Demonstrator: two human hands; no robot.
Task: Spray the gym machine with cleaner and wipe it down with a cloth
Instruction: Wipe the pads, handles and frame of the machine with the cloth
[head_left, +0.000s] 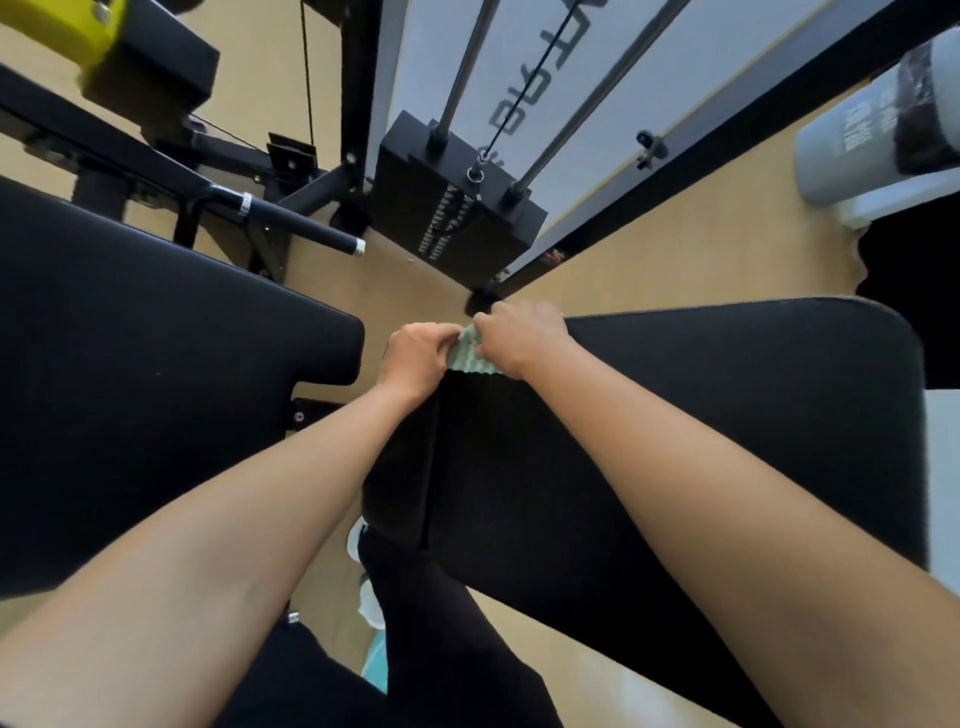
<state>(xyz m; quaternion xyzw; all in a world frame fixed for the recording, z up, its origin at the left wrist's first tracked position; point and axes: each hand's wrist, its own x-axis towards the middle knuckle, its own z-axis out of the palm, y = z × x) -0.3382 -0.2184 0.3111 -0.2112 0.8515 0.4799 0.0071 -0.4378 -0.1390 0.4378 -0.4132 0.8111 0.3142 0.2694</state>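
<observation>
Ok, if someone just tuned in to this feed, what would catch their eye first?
Dead centre, the left hand and right hand meet and pinch a small green-and-white patterned cloth at the far corner of the right-hand black pad. Just beyond them stands the weight stack on its steel rods. A bright yellow part stands out in the top left corner.

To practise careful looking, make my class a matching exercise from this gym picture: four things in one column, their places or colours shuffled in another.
1 cloth
2 weight stack
3 roller pad
4 yellow block

A top left corner
B pinched between left hand and right hand
C grey, top right
D black, under two steel rods

Pairs: 1-B, 2-D, 3-C, 4-A
</observation>
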